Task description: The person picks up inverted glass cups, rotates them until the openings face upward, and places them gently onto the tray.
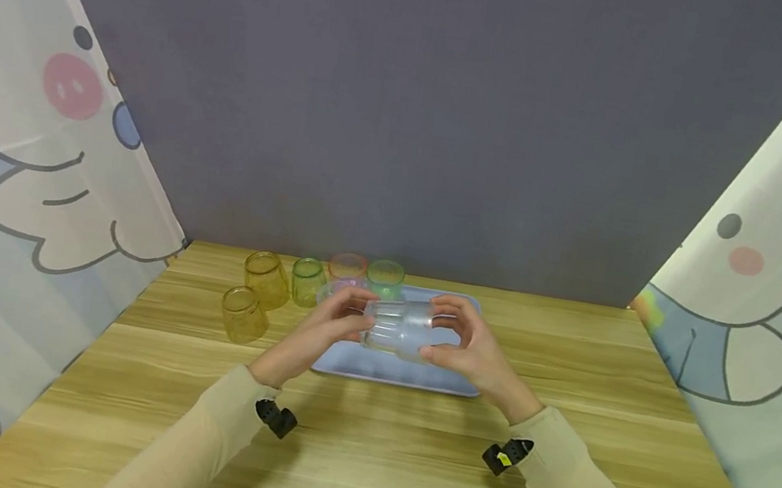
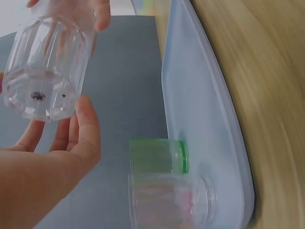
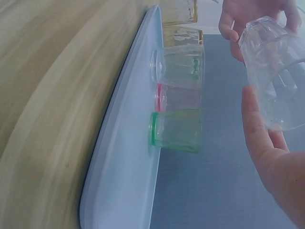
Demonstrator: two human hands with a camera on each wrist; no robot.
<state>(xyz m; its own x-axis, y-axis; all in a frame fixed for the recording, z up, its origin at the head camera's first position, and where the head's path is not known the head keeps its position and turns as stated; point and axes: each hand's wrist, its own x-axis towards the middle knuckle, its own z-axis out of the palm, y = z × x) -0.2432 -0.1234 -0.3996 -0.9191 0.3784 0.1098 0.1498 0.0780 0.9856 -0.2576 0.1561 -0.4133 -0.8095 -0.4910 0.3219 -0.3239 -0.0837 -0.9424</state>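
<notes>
A clear faceted glass (image 1: 397, 328) lies sideways in the air above the pale blue tray (image 1: 387, 372), between both hands. Its right half looks frosted, and I cannot tell whether a second glass is nested in it. My left hand (image 1: 336, 322) grips the faceted base end with thumb and fingertips. At the other end, my right hand (image 1: 464, 344) holds it between thumb and fingers. On the tray's far left part stand a green glass (image 3: 177, 131), a pink-rimmed glass (image 3: 180, 98) and a clear glass (image 3: 178, 66), with their coloured rims down.
Left of the tray, two yellow glasses (image 1: 244, 317) and a darker green glass (image 1: 308, 280) stand on the wooden table (image 1: 356, 475). A grey panel (image 1: 425, 114) rises behind the table. Cartoon-printed curtains (image 1: 732, 346) hang at both sides.
</notes>
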